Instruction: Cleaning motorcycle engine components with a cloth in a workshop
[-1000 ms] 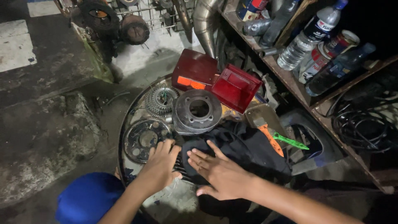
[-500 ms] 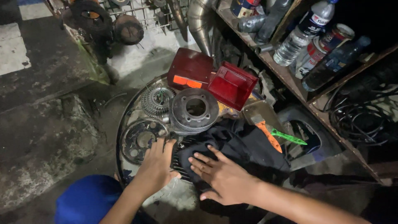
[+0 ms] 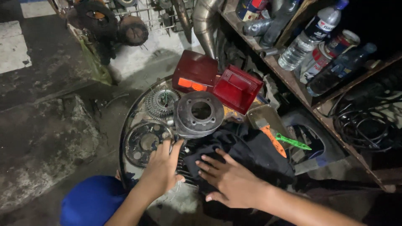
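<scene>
My left hand [image 3: 162,166] grips the edge of a dark finned metal part [image 3: 185,162] that lies under a black cloth [image 3: 247,150]. My right hand [image 3: 228,179] lies flat with fingers spread on that cloth, pressing it onto the part. Just beyond my hands stands a round grey metal cylinder part [image 3: 199,114] with a hole in its top. To its left lie a toothed sprocket cluster [image 3: 159,101] and a flat sprocket ring [image 3: 145,141].
Two red tail-light lenses [image 3: 237,88] lean behind the cylinder. A brush with an orange handle [image 3: 270,136] and a green tool [image 3: 292,142] lie to the right. A wooden shelf [image 3: 293,86] carries bottles and cans. A blue round object [image 3: 93,201] sits near my left arm. An exhaust pipe [image 3: 205,23] stands at the back.
The view has shifted slightly. My left hand has crept up toward the sprocket ring and my right hand's fingers have slid a little over the cloth.
</scene>
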